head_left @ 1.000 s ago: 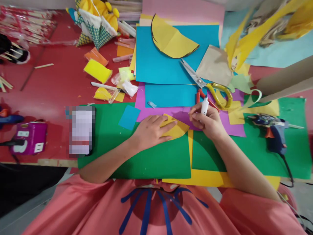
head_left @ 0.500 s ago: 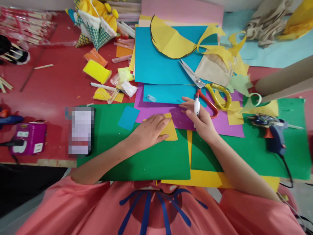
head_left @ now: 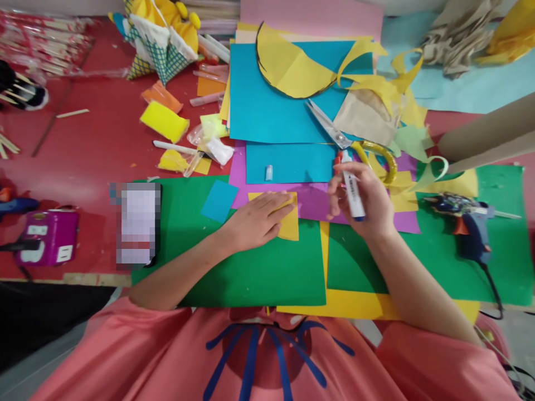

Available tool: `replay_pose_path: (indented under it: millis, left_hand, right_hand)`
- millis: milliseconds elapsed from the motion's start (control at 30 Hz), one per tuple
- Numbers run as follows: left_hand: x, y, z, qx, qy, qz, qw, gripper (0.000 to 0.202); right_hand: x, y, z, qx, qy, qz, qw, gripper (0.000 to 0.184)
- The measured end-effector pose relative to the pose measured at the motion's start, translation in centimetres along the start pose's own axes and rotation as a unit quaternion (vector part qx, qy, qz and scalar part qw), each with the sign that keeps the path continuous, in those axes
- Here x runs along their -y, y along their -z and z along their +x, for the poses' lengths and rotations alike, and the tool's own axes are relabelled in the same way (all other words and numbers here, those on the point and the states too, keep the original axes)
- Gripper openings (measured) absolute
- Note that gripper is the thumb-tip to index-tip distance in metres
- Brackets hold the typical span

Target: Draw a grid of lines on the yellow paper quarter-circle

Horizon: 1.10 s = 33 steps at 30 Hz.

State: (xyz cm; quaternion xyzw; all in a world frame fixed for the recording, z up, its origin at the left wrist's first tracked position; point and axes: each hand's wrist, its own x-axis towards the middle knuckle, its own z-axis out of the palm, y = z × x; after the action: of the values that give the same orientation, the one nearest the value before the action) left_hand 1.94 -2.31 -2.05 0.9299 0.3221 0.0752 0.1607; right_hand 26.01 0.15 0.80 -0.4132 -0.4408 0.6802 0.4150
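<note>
red table (head_left: 104, 131) — left hand (head_left: 256, 224) flat on yellow paper (head_left: 289, 227), right hand (head_left: 371, 205), fingers curled, holding marker pen (head_left: 353, 196) — slack grip might drop it.

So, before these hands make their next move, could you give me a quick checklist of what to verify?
1. Yellow paper piece steadied: ok, the left hand lies on it.
2. Marker in hand: ok, in the right hand.
3. Marker's writing tip uncovered: cannot tell, too unclear.
4. Scissors well away from the right hand: not ok, their handles lie close to it.
5. Glue gun apart from both hands: ok, on the green sheet at right.
6. Glue gun cool: cannot tell.
</note>
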Motion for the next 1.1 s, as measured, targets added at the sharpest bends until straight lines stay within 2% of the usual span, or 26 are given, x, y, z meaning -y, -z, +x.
replay_pose_path:
  millis: [67, 100, 200, 300, 367, 433, 533, 733, 1100]
  left_hand:
    - [0.0, 0.0, 0.0, 0.006, -0.001, -0.007, 1.000, 0.044]
    - [0.0, -0.1, 0.0, 0.008, 0.000, -0.009, 1.000, 0.045]
    - [0.0, -0.1, -0.1, 0.009, 0.004, -0.009, 1.000, 0.046]
    - [-0.1, 0.1, 0.0, 0.005, 0.002, 0.004, 1.000, 0.044]
    - [-0.2, 0.3, 0.0, 0.006, 0.000, 0.007, 1.000, 0.043]
    - [-0.3, 0.4, 0.1, 0.008, -0.001, 0.004, 1.000, 0.042]
    - [-0.3, 0.3, 0.1, 0.006, -0.001, 0.007, 1.000, 0.042]
    - [-0.2, 0.3, 0.1, 0.008, -0.001, 0.009, 1.000, 0.041]
    - [-0.2, 0.2, 0.1, -0.003, -0.004, 0.020, 1.000, 0.040]
  right_hand:
    - [0.1, 0.0, -0.1, 0.028, -0.034, 0.042, 0.998, 0.048]
    - [0.0, -0.1, -0.1, 0.016, -0.041, 0.033, 0.999, 0.050]
    - [-1.2, -0.7, -0.2, -0.032, -0.034, -0.021, 0.999, 0.041]
    - [-2.5, -1.4, 0.0, 0.007, -0.034, -0.024, 0.999, 0.034]
    - [-2.8, -1.6, 0.2, 0.005, -0.021, -0.023, 1.000, 0.039]
    - [-2.9, -1.5, 0.4, -0.019, -0.012, -0.030, 0.999, 0.044]
    - [-2.8, -1.1, 0.8, -0.044, -0.008, -0.073, 0.996, 0.041]
    - [-2.9, -0.9, 1.4, -0.041, 0.049, -0.170, 0.983, 0.023]
    - [-3.2, -1.1, 1.3, -0.064, 0.047, -0.256, 0.964, 0.023]
